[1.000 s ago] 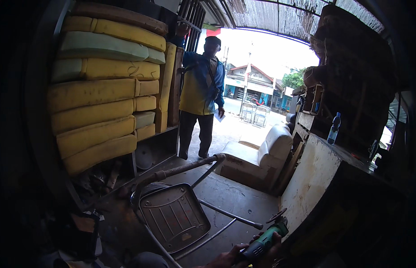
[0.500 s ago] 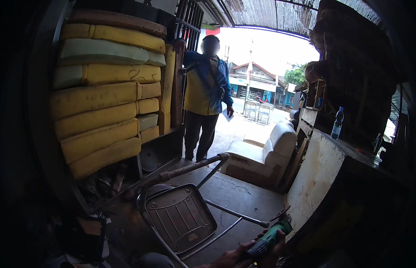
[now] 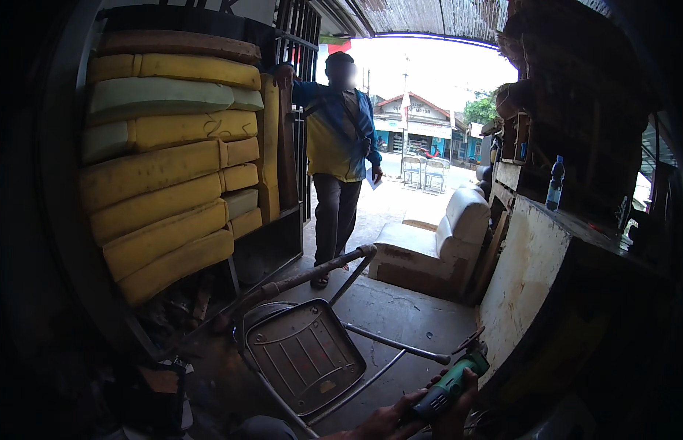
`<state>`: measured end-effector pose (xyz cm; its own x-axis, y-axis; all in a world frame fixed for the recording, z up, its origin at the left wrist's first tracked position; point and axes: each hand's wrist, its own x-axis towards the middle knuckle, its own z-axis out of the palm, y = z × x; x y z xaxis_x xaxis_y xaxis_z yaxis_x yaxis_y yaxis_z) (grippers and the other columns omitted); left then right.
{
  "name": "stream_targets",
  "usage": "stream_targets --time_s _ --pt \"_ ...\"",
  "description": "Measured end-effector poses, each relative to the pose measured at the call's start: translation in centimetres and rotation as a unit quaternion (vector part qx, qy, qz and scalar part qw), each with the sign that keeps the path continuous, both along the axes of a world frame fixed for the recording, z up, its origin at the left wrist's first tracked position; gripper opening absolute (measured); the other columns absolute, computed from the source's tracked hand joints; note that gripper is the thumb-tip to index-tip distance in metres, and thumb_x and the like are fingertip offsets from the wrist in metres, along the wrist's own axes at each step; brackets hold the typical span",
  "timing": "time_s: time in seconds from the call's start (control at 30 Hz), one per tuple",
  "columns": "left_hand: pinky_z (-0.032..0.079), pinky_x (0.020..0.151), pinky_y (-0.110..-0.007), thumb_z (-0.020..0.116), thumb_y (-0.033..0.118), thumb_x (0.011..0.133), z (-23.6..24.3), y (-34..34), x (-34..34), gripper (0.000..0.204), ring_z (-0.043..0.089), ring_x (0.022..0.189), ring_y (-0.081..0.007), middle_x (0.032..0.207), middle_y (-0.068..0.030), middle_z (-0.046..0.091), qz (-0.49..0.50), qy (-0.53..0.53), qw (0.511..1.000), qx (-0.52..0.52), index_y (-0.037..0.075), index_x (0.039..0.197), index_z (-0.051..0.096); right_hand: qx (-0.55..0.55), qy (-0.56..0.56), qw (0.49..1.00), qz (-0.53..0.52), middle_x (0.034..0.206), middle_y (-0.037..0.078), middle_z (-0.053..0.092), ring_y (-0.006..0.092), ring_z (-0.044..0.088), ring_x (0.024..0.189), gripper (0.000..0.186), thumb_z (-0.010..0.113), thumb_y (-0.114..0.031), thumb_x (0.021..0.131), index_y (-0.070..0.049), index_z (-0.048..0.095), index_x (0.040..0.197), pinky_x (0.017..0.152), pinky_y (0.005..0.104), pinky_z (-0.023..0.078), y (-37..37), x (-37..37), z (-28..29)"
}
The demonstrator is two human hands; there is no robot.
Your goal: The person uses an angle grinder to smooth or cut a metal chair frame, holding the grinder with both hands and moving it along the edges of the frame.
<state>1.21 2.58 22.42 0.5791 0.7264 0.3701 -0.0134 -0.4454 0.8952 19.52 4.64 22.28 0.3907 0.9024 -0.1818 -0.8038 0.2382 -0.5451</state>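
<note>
A green and black angle grinder [image 3: 450, 383] is held up at the lower right, its disc [image 3: 468, 339] pointing away from me. My left hand [image 3: 393, 416] grips it from the left, fingers at its dark rear body. My right hand [image 3: 462, 403] is wrapped round its right side; some fingers of both hands are hidden in shadow. Just left of the grinder, a metal folding chair [image 3: 306, 357] lies tipped on the floor. One of its tube legs [image 3: 400, 345] ends near the disc.
Yellow foam cushions [image 3: 158, 167] are stacked at the left. A person [image 3: 338, 139] stands in the open doorway, one hand on the upright beside the foam. A worn white armchair [image 3: 444, 231] sits beyond the chair. At right, a plastic bottle [image 3: 555, 183] stands on a white counter [image 3: 525, 257].
My view has shifted slightly. The standing person has turned, and a foot now shows forward near the chair's tube. Both my hands still hold the grinder in much the same place.
</note>
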Motion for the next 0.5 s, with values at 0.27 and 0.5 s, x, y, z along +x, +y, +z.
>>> stream_targets --time_s 0.27,0.5 --pt "0.053 0.066 -0.041 0.066 0.016 0.093 -1.0 0.2 1.1 0.067 0.067 0.07 -0.026 0.08 -0.0163 0.067 0.031 -0.048 0.992 0.113 0.008 0.152 0.036 -0.003 -0.002 1.0 0.01 0.076 0.013 0.064 0.0301 0.066 0.067 0.049 0.066 -0.048 0.085 -0.003 0.059 0.1 0.066 0.0431 0.058 -0.5 0.4 0.5" --pt "0.053 0.066 -0.042 0.066 0.016 0.092 0.4 -0.2 -0.1 0.067 0.069 0.072 -0.0284 0.082 -0.0184 0.068 0.007 0.0 1.0 0.029 0.007 0.151 0.036 -0.01 -0.007 1.0 0.007 0.076 0.013 0.064 0.0296 0.066 0.067 0.049 0.066 -0.049 0.085 -0.002 0.059 0.1 0.065 0.042 0.059 -0.7 -0.4 1.3"
